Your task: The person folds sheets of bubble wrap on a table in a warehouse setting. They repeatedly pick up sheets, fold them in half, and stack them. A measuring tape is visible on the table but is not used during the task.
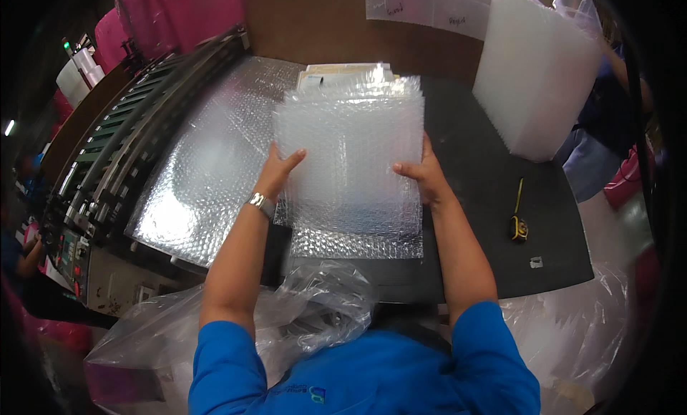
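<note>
A stack of clear bubble wrap bags point(347, 157) is between my two hands over the dark table. My left hand point(278, 170) grips its left edge, thumb on top and the other fingers hidden beneath or behind. On the opposite edge my right hand point(424, 175) holds the stack the same way, thumb lying over the top sheet. The sheets' far ends are slightly uneven. Beyond the stack lie some papers point(343, 73), partly covered by it.
At left, bubble wrap sheeting point(207, 150) lies beside a roller machine point(122, 121) with a control panel point(74, 257). A tape measure point(518, 229) rests on the dark tabletop point(472, 236). A tall white stack point(537, 71) stands at far right, a person point(597, 139) behind it. Clear plastic point(315, 300) bunches near me.
</note>
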The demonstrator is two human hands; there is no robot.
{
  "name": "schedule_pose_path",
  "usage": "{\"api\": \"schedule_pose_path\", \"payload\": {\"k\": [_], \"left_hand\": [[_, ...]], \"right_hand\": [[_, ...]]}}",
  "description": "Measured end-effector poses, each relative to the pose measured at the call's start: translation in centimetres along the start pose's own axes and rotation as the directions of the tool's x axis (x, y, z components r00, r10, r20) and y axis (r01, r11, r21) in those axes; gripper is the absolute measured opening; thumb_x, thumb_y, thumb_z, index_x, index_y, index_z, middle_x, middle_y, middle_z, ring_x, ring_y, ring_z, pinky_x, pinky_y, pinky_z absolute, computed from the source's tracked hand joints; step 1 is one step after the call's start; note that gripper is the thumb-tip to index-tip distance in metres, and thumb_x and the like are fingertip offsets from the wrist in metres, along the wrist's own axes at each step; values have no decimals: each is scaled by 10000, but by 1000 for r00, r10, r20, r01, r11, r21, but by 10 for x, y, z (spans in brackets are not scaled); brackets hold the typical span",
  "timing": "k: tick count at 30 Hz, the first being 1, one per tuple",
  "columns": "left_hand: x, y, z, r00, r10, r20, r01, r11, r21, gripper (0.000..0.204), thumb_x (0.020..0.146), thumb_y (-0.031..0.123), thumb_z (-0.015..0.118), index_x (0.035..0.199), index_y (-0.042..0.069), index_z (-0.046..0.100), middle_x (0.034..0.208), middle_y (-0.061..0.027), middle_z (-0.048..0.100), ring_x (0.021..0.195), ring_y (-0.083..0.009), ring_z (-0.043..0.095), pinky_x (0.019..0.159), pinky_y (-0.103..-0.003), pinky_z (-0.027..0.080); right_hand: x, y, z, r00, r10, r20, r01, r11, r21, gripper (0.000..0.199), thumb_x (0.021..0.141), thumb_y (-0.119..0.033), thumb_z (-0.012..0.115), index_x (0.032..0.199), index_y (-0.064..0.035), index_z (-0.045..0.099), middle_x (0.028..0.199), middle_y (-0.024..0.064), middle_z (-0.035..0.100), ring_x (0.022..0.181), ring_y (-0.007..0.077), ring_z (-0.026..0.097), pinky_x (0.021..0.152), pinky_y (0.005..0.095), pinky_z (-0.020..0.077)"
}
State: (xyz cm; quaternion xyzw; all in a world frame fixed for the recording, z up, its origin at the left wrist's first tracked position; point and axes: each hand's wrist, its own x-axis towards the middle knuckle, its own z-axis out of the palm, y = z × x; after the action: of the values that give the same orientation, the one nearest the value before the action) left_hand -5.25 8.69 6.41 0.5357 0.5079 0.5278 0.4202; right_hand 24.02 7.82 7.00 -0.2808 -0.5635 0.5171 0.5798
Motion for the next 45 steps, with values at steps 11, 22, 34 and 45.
{"api": "schedule_pose_path", "payload": {"k": [11, 22, 34, 45], "left_hand": [[-75, 45, 9, 915, 322, 243, -293, 944, -150, 1065, 515, 462, 785, 1280, 9, 200, 1195, -119, 393, 1124, -226, 380, 921, -354, 343], [-73, 29, 49, 920, 331, 211, -306, 941, -144, 929, 626, 429, 730, 1283, 3, 230, 1148, -127, 446, 1038, -204, 452, 878, -328, 379], [-109, 1, 49, 961, 178, 209, -149, 978, -147, 655, 628, 264, 757, 1130, -5, 434, 1041, -80, 525, 961, -166, 492, 818, -308, 407], [-127, 80, 19, 501, 865, 3, -669, 385, 636, 1280, 448, 610, 719, 1341, -20, 54, 1395, -235, 58, 1304, -349, 6, 1037, -456, 52]], "right_hand": [[-49, -47, -56, 994, -100, 31, 102, 993, -63, 952, 464, -307, 834, 1229, -2, 357, 1180, 81, 452, 1104, 225, 417, 927, 347, 346], [-54, -46, -61, 995, -76, -57, 63, 976, -210, 916, 526, -148, 760, 1292, -54, 266, 1172, 86, 443, 1086, 227, 424, 931, 328, 329], [-84, -33, -54, 990, 119, -78, -130, 978, -163, 771, 546, -112, 752, 1210, -11, 374, 1101, 82, 500, 1035, 209, 466, 888, 324, 369], [-54, -204, 36, 972, -32, 233, 217, 497, -840, 675, 507, -106, 765, 1092, 7, 449, 1011, 145, 546, 974, 217, 519, 808, 327, 407]]}}
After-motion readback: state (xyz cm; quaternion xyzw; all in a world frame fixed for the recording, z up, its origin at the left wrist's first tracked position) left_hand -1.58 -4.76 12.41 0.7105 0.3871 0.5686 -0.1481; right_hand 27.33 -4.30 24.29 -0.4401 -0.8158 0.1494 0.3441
